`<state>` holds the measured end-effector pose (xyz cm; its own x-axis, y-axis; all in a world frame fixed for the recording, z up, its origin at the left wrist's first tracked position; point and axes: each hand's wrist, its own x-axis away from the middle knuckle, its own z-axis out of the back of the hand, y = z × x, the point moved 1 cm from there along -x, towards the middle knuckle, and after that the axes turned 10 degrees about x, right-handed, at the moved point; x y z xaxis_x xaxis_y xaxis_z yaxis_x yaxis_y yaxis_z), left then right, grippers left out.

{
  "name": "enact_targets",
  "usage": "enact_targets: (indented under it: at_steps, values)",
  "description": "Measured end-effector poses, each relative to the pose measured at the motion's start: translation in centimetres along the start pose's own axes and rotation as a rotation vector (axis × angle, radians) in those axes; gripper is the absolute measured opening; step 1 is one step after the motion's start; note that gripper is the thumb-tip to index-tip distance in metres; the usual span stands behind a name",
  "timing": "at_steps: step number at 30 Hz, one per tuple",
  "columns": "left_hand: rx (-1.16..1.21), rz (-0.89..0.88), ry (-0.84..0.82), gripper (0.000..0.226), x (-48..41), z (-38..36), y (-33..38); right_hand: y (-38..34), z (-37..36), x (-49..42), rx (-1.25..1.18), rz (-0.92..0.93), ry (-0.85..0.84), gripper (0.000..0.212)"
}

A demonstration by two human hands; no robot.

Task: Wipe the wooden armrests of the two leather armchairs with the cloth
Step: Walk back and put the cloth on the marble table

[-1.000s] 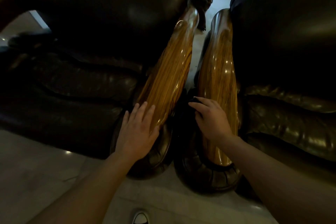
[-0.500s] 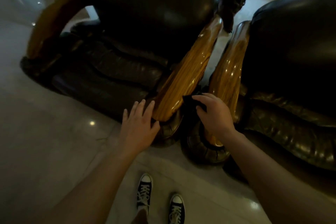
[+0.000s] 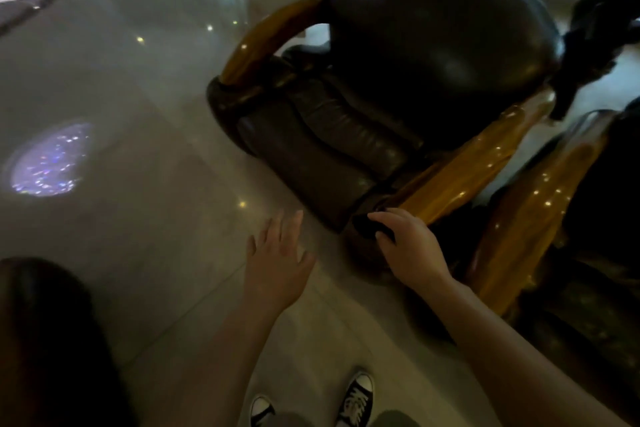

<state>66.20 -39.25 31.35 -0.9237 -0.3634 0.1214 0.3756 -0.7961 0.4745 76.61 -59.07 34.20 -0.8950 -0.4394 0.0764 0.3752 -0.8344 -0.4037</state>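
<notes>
Pressing our right hand (image 3: 408, 250) down, we close its grip on the dark crumpled cloth (image 3: 369, 225) at the front end of the glossy golden-brown wooden armrest (image 3: 460, 172); our left hand (image 3: 277, 260) hovers spread and empty over the pale floor.

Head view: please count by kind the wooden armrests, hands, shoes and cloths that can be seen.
Wooden armrests: 3 (far armrest, middle armrest, right armrest)
Hands: 2 (left hand, right hand)
Shoes: 2 (left shoe, right shoe)
Cloths: 1 (dark cloth)
Total: 8

Dark cloth (image 3: 369, 224) at glossy wooden armrest's (image 3: 460, 166) front end.
</notes>
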Motion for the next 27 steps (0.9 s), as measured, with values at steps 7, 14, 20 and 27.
enact_targets:
  at_steps: [7,14,20,27]
  values:
    - [0.031,0.134,0.057,0.066,5.0,4.7,-8.8,-9.8,-3.6,0.2,0.031,0.134,-0.075,0.039]
    - [0.070,0.261,0.095,0.067,11.4,8.9,-18.9,-20.4,-7.9,2.1,0.040,0.273,-0.118,0.036]
    - [0.107,0.404,0.160,0.066,17.7,12.6,-26.5,-30.2,-10.7,4.2,0.036,0.395,-0.180,0.038]
    - [0.189,0.616,0.246,0.069,22.9,14.3,-33.3,-38.8,-15.3,4.3,0.023,0.542,-0.299,0.036]
